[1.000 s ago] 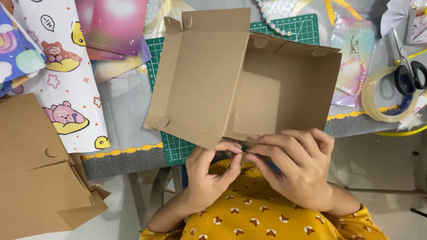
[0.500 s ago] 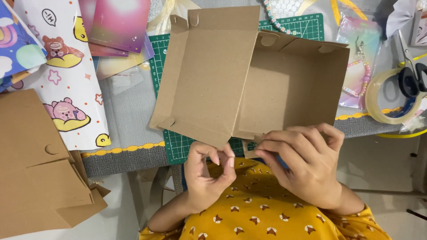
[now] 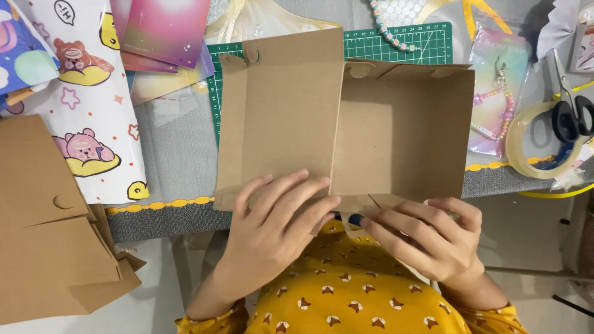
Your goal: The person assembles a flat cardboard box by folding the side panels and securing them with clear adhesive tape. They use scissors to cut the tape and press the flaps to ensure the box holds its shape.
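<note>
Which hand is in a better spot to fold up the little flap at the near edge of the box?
Probably the right hand: its fingertips already pinch the small flap at the cardboard box's near edge. The left hand lies flat on the open lid panel, holding it down.

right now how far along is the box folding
Done: the far and right walls of the cardboard box stand up, tabs tucked at the far corners. In hand: the left hand presses flat on the lid, while the right hand works the near flap. Left: the near wall isn't up, and the lid lies open.
</note>
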